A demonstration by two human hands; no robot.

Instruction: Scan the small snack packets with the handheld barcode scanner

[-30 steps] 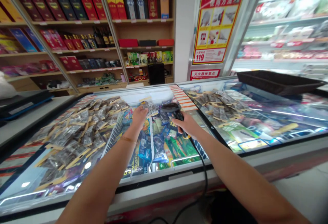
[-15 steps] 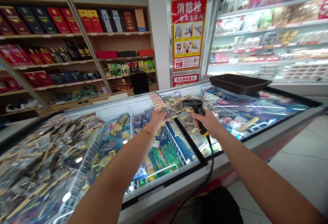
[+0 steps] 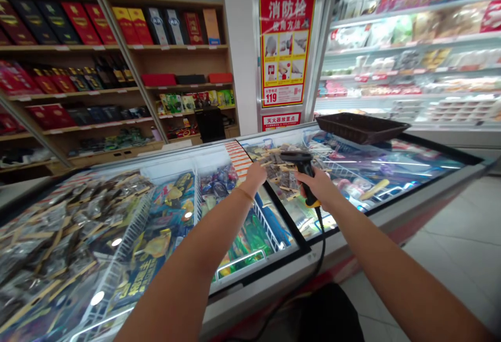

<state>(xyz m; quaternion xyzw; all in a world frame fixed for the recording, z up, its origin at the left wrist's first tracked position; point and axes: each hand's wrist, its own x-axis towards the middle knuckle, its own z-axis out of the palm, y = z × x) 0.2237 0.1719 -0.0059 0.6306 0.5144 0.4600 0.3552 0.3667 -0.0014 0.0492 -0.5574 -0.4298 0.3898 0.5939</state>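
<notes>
Over the freezer (image 3: 410, 210), the scanner (image 3: 301, 158) is gripped by the right hand's (image 3: 320, 188) fingers; whether the left hand's (image 3: 256, 175) pinch anything cannot be told. If the cord (image 3: 323, 240) is snagged on the freezer's edge, the scanner could be jerked.

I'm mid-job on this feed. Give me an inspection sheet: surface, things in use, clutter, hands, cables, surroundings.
Surface: glass-topped freezer, bright reflections, bagged goods visible through the glass.
Things in use: black handheld scanner, raised over the right-side packets; a larger pile of packets lies at the left.
Clutter: dark tray on the freezer, back right.
Left hand: curled beside the right-side packets; whether it holds one is hidden.
Right hand: gripping the scanner's handle.
Cables: black cable hangs from the scanner past the freezer's front edge.
Surroundings: shelves of boxes, a red-and-yellow poster, a lit display cooler.
</notes>
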